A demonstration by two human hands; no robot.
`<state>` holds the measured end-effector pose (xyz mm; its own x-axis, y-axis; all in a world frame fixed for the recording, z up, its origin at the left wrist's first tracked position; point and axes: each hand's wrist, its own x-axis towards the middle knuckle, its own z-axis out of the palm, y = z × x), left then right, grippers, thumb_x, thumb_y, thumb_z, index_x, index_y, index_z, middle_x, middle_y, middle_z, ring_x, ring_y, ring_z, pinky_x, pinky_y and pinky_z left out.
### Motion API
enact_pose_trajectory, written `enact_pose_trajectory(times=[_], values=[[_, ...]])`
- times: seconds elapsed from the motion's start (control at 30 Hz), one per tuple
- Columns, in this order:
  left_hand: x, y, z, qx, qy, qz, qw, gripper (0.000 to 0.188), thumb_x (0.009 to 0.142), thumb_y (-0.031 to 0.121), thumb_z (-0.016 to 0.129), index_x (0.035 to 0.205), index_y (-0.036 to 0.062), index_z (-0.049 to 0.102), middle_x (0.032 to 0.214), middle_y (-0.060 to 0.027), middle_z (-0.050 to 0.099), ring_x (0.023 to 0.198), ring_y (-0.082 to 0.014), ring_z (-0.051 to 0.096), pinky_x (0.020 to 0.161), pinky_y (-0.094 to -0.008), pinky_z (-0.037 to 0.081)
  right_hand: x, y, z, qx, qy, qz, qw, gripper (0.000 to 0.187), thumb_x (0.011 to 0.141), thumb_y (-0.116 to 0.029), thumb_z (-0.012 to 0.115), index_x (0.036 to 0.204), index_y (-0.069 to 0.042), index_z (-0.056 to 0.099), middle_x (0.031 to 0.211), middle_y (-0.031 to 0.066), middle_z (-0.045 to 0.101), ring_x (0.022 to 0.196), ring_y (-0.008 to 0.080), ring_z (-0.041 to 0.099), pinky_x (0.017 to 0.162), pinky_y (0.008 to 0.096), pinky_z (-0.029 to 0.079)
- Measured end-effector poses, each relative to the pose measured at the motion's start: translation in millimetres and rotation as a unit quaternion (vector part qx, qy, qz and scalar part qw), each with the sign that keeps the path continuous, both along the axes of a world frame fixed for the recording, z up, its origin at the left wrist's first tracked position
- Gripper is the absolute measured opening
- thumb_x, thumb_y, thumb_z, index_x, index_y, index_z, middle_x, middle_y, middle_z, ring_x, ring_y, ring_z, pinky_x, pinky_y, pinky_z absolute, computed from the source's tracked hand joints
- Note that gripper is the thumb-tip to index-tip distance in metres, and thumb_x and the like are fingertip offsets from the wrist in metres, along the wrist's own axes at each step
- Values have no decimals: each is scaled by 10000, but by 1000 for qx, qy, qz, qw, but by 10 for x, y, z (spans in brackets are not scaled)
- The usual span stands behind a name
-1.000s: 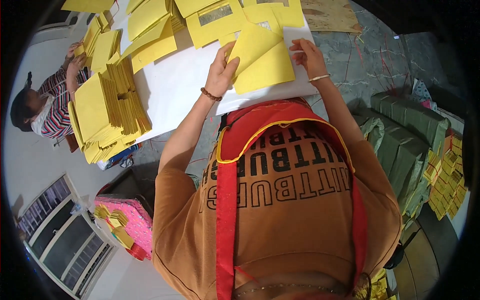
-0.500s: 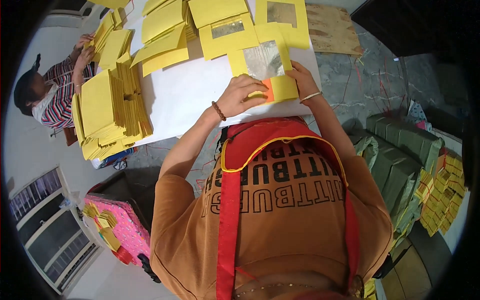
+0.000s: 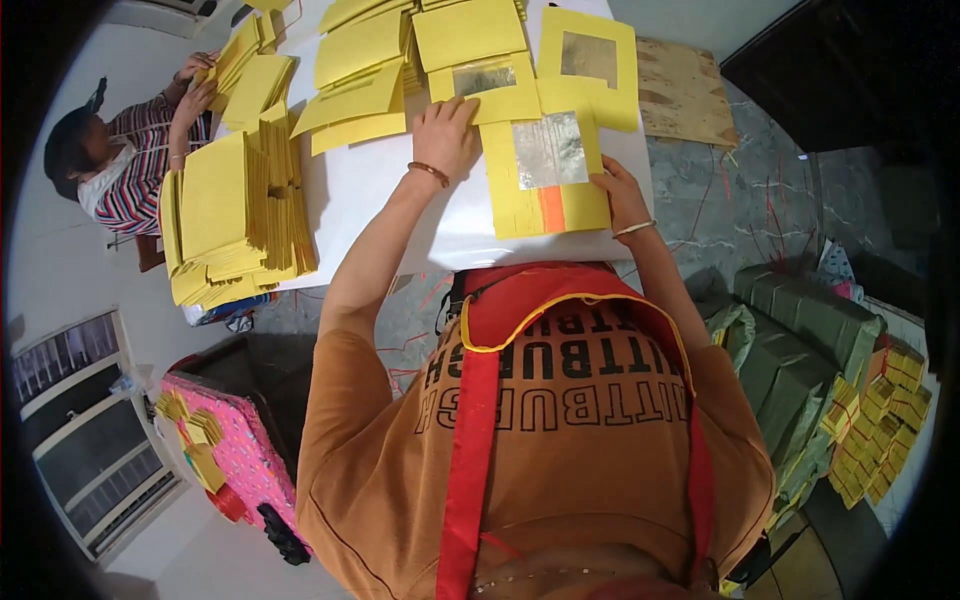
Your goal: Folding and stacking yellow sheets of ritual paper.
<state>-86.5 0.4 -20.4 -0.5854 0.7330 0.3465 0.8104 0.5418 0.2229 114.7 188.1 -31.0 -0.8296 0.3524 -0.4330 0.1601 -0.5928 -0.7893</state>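
In front of me on the white table lies a yellow paper sheet (image 3: 505,205) with a silver foil square (image 3: 553,150) and an orange stripe below it. My right hand (image 3: 624,197) is at its right edge, thumb and fingers closed there. Up and to the left, my left hand (image 3: 446,138) rests with fingers extended at the left edge of another yellow sheet (image 3: 515,100), which also bears a silver patch. A third foil-patched sheet (image 3: 625,60) lies at the far right, partly overlapped by the near one.
Stacks of folded yellow paper stand on the table (image 3: 350,200), a thick stack (image 3: 215,200) at left and more (image 3: 365,50) at the back. A person (image 3: 140,150) handles yellow paper at the far left. Dark green wrapped bundles (image 3: 790,340) and a plywood board (image 3: 685,90) are at right.
My left hand has left the near sheet's lower part and moved up and left to the sheet behind. The near sheet's orange stripe is now uncovered; my right hand stays at its right edge.
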Motion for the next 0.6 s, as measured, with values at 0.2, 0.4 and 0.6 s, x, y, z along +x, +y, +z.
enact_pose_trajectory(times=[0.2, 0.4, 0.6], values=[[-358, -43, 123, 100, -86, -8, 991, 288, 694, 69, 552, 978, 69, 598, 971, -134, 583, 901, -320, 506, 793, -388, 419, 0, 7, -58, -14, 8, -2, 1000, 364, 808, -55, 479, 1168, -3, 464, 965, 70, 583, 782, 122, 577, 669, 233, 474], [-628, 151, 271, 164, -108, 63, 979, 228, 718, 75, 569, 944, 59, 603, 949, -150, 588, 854, -338, 533, 734, -387, 442, 15, 34, -64, -33, 6, 10, 999, 371, 811, -41, 468, 1179, 2, 445, 1024, 78, 564, 873, 148, 572, 763, 256, 465], [-1054, 550, 231, 71, -50, 170, 982, 370, 748, 155, 576, 1113, 126, 521, 1092, -188, 521, 841, -348, 563, 702, -407, 465, 20, 22, -38, -52, -9, 5, 999, 371, 812, -38, 472, 1180, 0, 446, 1020, 78, 567, 868, 143, 569, 752, 251, 465]])
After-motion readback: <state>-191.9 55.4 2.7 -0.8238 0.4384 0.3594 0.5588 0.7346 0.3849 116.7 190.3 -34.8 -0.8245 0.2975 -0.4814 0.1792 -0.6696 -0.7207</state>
